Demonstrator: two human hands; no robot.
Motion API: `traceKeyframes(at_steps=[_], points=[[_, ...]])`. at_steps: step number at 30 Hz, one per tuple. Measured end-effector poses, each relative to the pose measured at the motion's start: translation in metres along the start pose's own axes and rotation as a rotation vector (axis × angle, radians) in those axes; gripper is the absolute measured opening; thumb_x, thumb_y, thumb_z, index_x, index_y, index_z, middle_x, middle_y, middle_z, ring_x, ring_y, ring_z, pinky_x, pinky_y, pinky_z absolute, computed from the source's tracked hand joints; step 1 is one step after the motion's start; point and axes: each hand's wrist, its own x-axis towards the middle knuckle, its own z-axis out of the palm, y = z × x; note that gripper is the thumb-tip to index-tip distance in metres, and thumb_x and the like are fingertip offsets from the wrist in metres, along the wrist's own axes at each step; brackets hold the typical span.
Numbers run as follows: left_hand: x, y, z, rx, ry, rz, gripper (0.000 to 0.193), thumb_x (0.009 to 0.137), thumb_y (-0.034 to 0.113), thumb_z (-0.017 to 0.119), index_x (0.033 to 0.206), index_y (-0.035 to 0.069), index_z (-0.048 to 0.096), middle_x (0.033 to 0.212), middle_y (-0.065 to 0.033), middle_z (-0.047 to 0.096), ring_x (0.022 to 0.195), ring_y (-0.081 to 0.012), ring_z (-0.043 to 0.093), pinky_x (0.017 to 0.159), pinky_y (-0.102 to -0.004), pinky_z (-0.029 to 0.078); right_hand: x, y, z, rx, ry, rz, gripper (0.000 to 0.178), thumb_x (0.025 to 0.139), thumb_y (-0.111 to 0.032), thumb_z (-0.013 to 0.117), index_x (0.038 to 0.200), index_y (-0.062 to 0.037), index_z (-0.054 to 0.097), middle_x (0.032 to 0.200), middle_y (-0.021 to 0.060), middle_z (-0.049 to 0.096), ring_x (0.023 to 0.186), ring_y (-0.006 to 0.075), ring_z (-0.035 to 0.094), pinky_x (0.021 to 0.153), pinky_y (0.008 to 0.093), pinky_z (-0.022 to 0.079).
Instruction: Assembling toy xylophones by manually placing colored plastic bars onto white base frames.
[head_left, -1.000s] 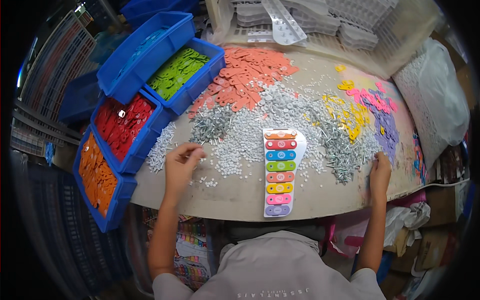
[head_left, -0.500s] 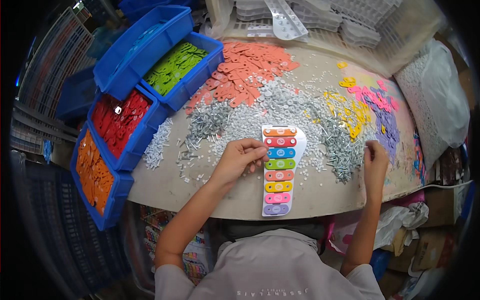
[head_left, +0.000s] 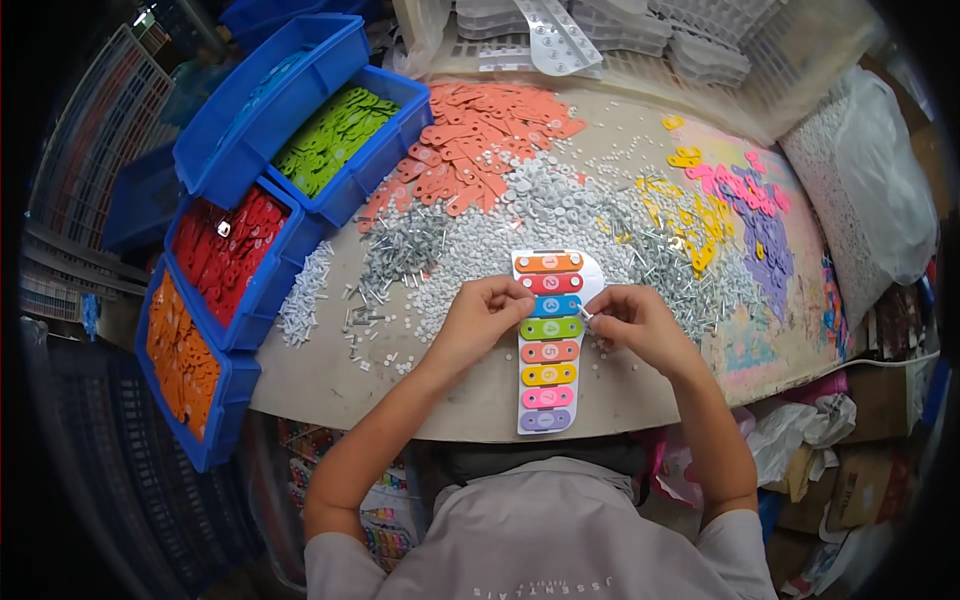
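A white board (head_left: 593,279) lies near the table's front edge, carrying a column of coloured bars from orange at the top to purple at the bottom. The orange and red bars have white caps at both ends. At the left end of the blue bar (head_left: 550,307) is my left hand (head_left: 487,316), thumb and fingers pinched together; what they hold, if anything, is hidden. My right hand (head_left: 640,325) pinches a small silver pin (head_left: 585,312) by the blue bar's right end. The green bar (head_left: 545,329) and those under it show bare holes.
White caps (head_left: 480,250) and silver pins (head_left: 410,240) are heaped beyond the board. Behind them lie coral bars (head_left: 480,130); yellow (head_left: 700,220) and purple bars (head_left: 768,255) are at right. Blue bins (head_left: 345,200) of coloured bars line the left side. A bulging plastic bag (head_left: 850,190) stands far right.
My right hand has moved left from beside the pin pile to the blue bar, with a pin between its fingers. My left hand stays near the bar's left end.
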Motion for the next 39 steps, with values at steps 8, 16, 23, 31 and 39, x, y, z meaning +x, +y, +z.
traceKeyframes(at_steps=[8, 16, 23, 31, 39], points=[[0.002, 0.002, -0.001, 0.057, -0.031, -0.013, 0.011, 0.095, 0.011, 0.068, 0.098, 0.0, 0.068, 0.071, 0.007, 0.059, 0.061, 0.0019, 0.045, 0.053, -0.0184, 0.03, 0.022, -0.022, -0.018, -0.184, -0.175, 0.059, 0.012, 0.089, -0.003, 0.069, 0.098, 0.0054, 0.067, 0.077, 0.0053, 0.068, 0.064, 0.0109, 0.066, 0.059, 0.0256, 0.054], [0.003, 0.003, 0.0, 0.064, -0.038, -0.027, 0.011, 0.095, 0.011, 0.067, 0.096, 0.0, 0.067, 0.068, 0.0079, 0.057, 0.06, 0.0021, 0.044, 0.053, -0.0186, 0.03, 0.037, -0.04, -0.019, -0.345, -0.262, 0.159, 0.015, 0.088, -0.006, 0.071, 0.098, 0.005, 0.068, 0.08, 0.0061, 0.07, 0.069, 0.0118, 0.069, 0.065, 0.0261, 0.058], [0.005, 0.0, 0.0, 0.033, -0.046, -0.012, 0.011, 0.095, 0.011, 0.067, 0.096, 0.0, 0.066, 0.068, 0.0075, 0.058, 0.06, 0.002, 0.044, 0.053, -0.0186, 0.031, 0.046, -0.049, -0.023, -0.307, -0.321, 0.274, 0.011, 0.089, -0.006, 0.071, 0.096, 0.0027, 0.07, 0.079, 0.0064, 0.07, 0.069, 0.0129, 0.07, 0.065, 0.0264, 0.059], [0.006, 0.0, 0.001, 0.039, -0.051, -0.019, 0.011, 0.096, 0.011, 0.067, 0.098, 0.0, 0.065, 0.068, 0.0071, 0.059, 0.06, 0.0017, 0.045, 0.053, -0.0192, 0.032, 0.049, -0.047, -0.02, -0.269, -0.3, 0.26, 0.01, 0.09, -0.008, 0.072, 0.091, 0.0016, 0.07, 0.076, 0.0051, 0.068, 0.067, 0.0119, 0.067, 0.064, 0.026, 0.058], [0.0, 0.001, -0.002, 0.089, -0.009, -0.028, 0.018, 0.098, 0.016, 0.066, 0.107, 0.005, 0.054, 0.063, 0.005, 0.054, 0.055, -0.0017, 0.042, 0.05, -0.0214, 0.028, 0.028, -0.056, -0.022, -0.393, -0.099, 0.021, 0.001, 0.093, -0.001, 0.056, 0.091, -0.0011, 0.057, 0.078, 0.0045, 0.065, 0.067, 0.0136, 0.065, 0.059, 0.0277, 0.055]])
